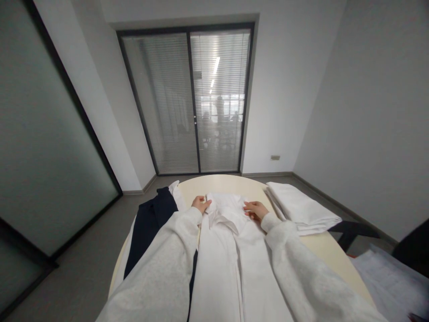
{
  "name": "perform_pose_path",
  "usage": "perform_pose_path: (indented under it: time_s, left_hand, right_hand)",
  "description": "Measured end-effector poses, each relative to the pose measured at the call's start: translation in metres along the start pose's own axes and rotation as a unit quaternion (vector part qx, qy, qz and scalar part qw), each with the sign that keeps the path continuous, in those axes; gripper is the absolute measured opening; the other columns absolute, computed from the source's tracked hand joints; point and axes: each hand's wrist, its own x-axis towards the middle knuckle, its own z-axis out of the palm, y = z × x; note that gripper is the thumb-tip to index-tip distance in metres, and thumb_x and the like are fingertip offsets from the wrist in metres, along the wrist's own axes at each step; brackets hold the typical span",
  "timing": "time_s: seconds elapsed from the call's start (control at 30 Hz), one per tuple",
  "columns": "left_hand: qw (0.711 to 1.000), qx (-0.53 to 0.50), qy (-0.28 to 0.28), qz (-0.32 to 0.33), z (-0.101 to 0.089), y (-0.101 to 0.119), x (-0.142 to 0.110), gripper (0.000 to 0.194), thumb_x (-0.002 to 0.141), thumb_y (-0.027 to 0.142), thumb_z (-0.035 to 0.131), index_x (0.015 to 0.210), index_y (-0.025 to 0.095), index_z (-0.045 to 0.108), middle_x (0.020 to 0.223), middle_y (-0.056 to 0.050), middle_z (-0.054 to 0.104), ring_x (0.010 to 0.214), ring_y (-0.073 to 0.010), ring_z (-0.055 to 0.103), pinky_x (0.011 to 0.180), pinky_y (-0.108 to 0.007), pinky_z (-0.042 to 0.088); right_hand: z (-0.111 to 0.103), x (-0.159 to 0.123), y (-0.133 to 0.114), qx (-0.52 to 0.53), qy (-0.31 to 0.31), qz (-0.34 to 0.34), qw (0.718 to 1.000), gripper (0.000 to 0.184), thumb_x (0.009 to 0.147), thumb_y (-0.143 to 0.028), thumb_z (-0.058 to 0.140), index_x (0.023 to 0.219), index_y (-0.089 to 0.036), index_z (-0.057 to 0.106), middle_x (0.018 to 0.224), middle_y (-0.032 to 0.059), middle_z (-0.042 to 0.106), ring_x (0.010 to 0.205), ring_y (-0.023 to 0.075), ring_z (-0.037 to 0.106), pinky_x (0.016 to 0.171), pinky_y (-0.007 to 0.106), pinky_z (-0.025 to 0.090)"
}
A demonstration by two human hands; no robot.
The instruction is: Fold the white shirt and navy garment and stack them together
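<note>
A white shirt (219, 259) lies lengthwise in front of me, its collar (226, 219) at the far end and its front running down toward my body. My left hand (201, 204) pinches the shirt's upper left edge beside the collar. On the opposite side, my right hand (256, 210) has its fingers closed on the upper right edge. Some of the right fingertips are hidden by the cloth. Light grey sleeves cover both my forearms.
The shirt rests on a round cream table (214, 180). Dark navy clothing (150, 228) lies at the left over white cloth. A folded white cloth (301, 208) sits at the right edge. Beyond it are a black chair (415, 248) and clear plastic wrapping (392, 277).
</note>
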Motion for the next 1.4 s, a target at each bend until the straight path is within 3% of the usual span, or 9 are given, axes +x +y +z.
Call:
perform_pose_path:
  time_s: [0.17, 0.37, 0.5, 0.6, 0.67, 0.8, 0.93, 1.07, 1.4]
  left_hand:
    - [0.993, -0.067, -0.049, -0.089, -0.002, 0.003, 0.0, 0.058, 0.054, 0.01, 0.075, 0.107, 0.01, 0.052, 0.068, -0.001, 0.061, 0.062, -0.015, 0.061, 0.059, -0.025, 0.048]
    - [0.957, -0.154, -0.214, -0.122, -0.028, 0.025, -0.012, 0.091, 0.053, 0.009, 0.073, 0.133, 0.017, 0.029, 0.068, 0.001, 0.061, 0.053, -0.0114, 0.057, 0.047, -0.019, 0.042]
    - [0.926, -0.073, -0.328, -0.174, -0.034, 0.025, -0.023, 0.068, 0.047, 0.015, 0.078, 0.11, 0.014, 0.052, 0.066, -0.001, 0.062, 0.05, -0.0113, 0.056, 0.047, -0.02, 0.043]
    - [0.938, 0.014, -0.289, -0.191, -0.026, 0.019, -0.026, 0.033, 0.059, 0.037, 0.073, 0.074, 0.01, 0.059, 0.051, -0.001, 0.056, 0.04, -0.0089, 0.049, 0.042, -0.02, 0.039]
    - [0.953, 0.085, -0.243, -0.156, -0.018, 0.015, -0.026, 0.036, 0.067, 0.046, 0.064, 0.06, 0.012, 0.056, 0.04, 0.001, 0.05, 0.035, -0.0097, 0.045, 0.04, -0.022, 0.037]
    - [0.967, 0.172, -0.184, -0.045, -0.004, 0.012, -0.023, 0.026, 0.062, 0.038, 0.068, 0.055, 0.015, 0.058, 0.041, 0.0, 0.053, 0.049, -0.0161, 0.055, 0.049, -0.024, 0.041]
    - [0.977, -0.01, -0.211, -0.037, -0.001, 0.014, -0.026, 0.028, 0.051, 0.028, 0.073, 0.072, 0.013, 0.065, 0.066, -0.004, 0.066, 0.071, -0.0213, 0.061, 0.067, -0.028, 0.046]
    - [0.945, -0.205, -0.249, -0.06, -0.002, 0.02, -0.032, 0.046, 0.045, 0.025, 0.075, 0.087, 0.011, 0.063, 0.079, -0.008, 0.067, 0.079, -0.0243, 0.062, 0.075, -0.034, 0.045]
    - [0.956, -0.255, -0.137, 0.051, -0.002, 0.015, -0.025, 0.053, 0.048, 0.017, 0.072, 0.097, 0.015, 0.055, 0.104, -0.008, 0.061, 0.104, -0.0246, 0.052, 0.084, -0.032, 0.043]
  right_hand:
    - [0.012, 0.004, 0.001, -0.115, 0.007, -0.002, 0.993, 0.023, 0.064, -0.027, 0.066, 0.077, -0.013, 0.054, 0.034, -0.0097, 0.038, 0.026, 0.0038, 0.027, 0.028, 0.018, 0.015]
    - [-0.018, -0.001, -0.008, -0.011, -0.14, -0.018, 0.99, 0.018, 0.059, -0.023, 0.06, 0.073, -0.014, 0.054, 0.053, -0.0022, 0.057, 0.047, 0.0087, 0.051, 0.043, 0.017, 0.04]
    - [-0.036, -0.004, -0.003, -0.139, -0.232, 0.053, 0.961, 0.019, 0.058, -0.024, 0.062, 0.072, -0.013, 0.056, 0.046, -0.0018, 0.056, 0.041, 0.0103, 0.05, 0.04, 0.019, 0.041]
    - [-0.036, -0.006, -0.002, -0.162, -0.252, 0.073, 0.951, 0.028, 0.057, -0.027, 0.068, 0.079, -0.012, 0.058, 0.052, 0.0001, 0.06, 0.041, 0.0104, 0.051, 0.04, 0.02, 0.042]
    - [-0.03, -0.006, -0.003, -0.141, -0.242, 0.065, 0.958, 0.034, 0.059, -0.033, 0.07, 0.084, -0.012, 0.059, 0.066, 0.0048, 0.066, 0.05, 0.0125, 0.057, 0.047, 0.022, 0.047]
    - [-0.017, -0.001, -0.001, -0.117, -0.137, 0.036, 0.983, 0.032, 0.063, -0.036, 0.069, 0.079, -0.009, 0.061, 0.084, 0.013, 0.067, 0.069, 0.0181, 0.063, 0.064, 0.026, 0.051]
    - [-0.015, 0.007, 0.009, -0.095, -0.11, 0.008, 0.989, 0.026, 0.059, -0.026, 0.071, 0.078, -0.01, 0.062, 0.084, 0.013, 0.068, 0.074, 0.0218, 0.064, 0.071, 0.031, 0.052]
    - [-0.019, 0.01, 0.014, -0.063, -0.146, -0.005, 0.987, 0.028, 0.059, -0.025, 0.07, 0.082, -0.011, 0.063, 0.086, 0.013, 0.068, 0.078, 0.0238, 0.064, 0.074, 0.035, 0.052]
    - [-0.015, 0.003, 0.017, -0.068, -0.175, -0.054, 0.981, 0.04, 0.056, -0.03, 0.071, 0.091, -0.012, 0.06, 0.087, 0.0114, 0.068, 0.082, 0.0255, 0.063, 0.078, 0.039, 0.05]
